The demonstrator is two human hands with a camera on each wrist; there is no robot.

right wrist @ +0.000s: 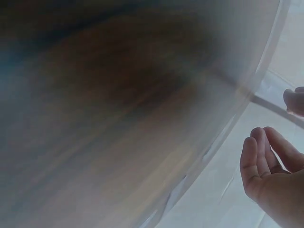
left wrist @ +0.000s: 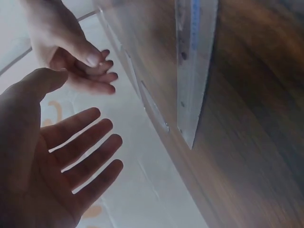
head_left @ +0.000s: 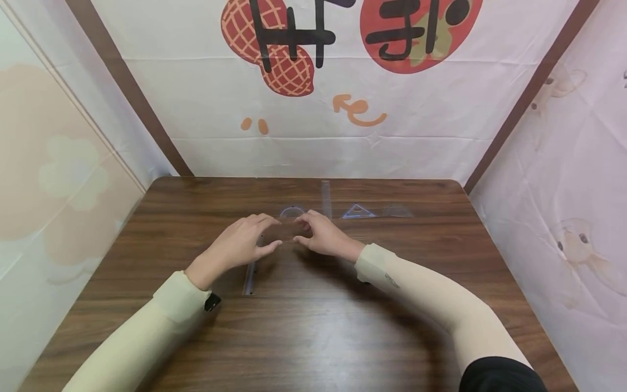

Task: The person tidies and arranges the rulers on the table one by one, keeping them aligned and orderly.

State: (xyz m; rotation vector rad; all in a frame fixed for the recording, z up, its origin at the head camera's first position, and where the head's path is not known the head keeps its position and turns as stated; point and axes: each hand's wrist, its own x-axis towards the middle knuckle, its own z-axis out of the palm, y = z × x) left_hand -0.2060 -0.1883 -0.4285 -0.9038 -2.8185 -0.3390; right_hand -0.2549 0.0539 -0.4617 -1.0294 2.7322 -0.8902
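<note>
My left hand (head_left: 240, 242) hovers over the table with its fingers spread and nothing in its grasp. Below it lies a clear ruler (head_left: 249, 280), partly hidden by the hand; the left wrist view shows the same ruler (left wrist: 195, 71) apart from the fingers. Facing it, my right hand (head_left: 323, 234) hangs in the air with loosely bent fingers, holding nothing that I can see. Just beyond the hands is a clear protractor (head_left: 292, 208), its lower part hard to make out. A second clear ruler (head_left: 326, 198) lies behind the right hand.
Right of that ruler lie a blue-tinted set square (head_left: 358, 212) and a faint clear flat piece (head_left: 398, 211). The brown wooden table (head_left: 323, 337) meets a printed white cloth wall (head_left: 313, 155) at its back edge; cloth walls also flank both sides.
</note>
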